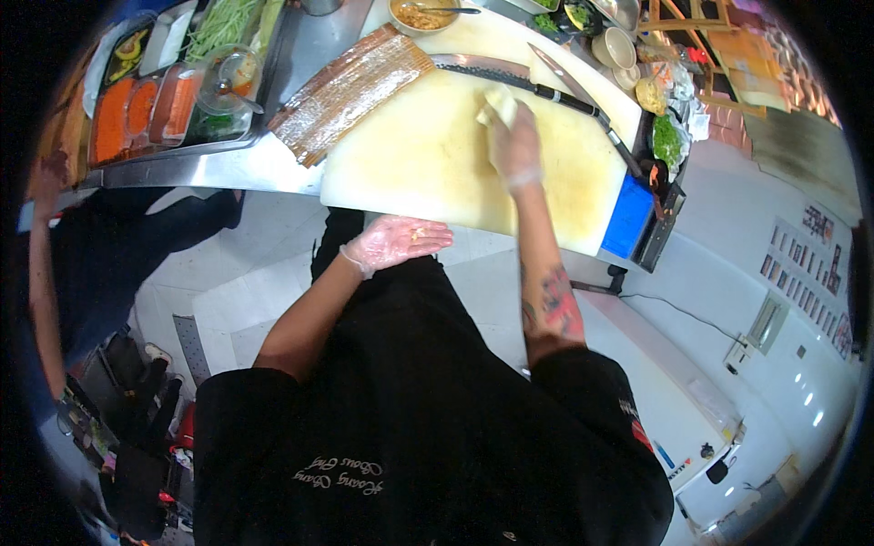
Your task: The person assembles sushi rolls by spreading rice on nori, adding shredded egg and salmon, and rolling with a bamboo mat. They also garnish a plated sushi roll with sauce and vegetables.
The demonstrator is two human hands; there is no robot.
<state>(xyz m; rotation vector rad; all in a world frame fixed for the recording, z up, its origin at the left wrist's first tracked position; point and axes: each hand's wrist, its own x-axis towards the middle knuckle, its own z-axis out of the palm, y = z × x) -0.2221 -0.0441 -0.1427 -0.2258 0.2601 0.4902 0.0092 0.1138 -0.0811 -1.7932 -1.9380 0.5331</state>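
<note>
My right hand, in a clear glove and somewhat blurred, grips a pale folded cloth over the white cutting board. Palm up beside the board's near edge, my gloved left hand has its fingers extended, with small crumbs on them. A bamboo rolling mat wrapped in plastic film lies across the board's left edge. Beyond the cloth are a dark-handled kitchen knife and a second, slimmer knife, the handle of the first crossing near the second.
Fillings stand in containers at the left, among them orange roe and shredded greens. A bowl with a spoon stands at the far edge. A blue container sits at the right corner. Another person stands at the left.
</note>
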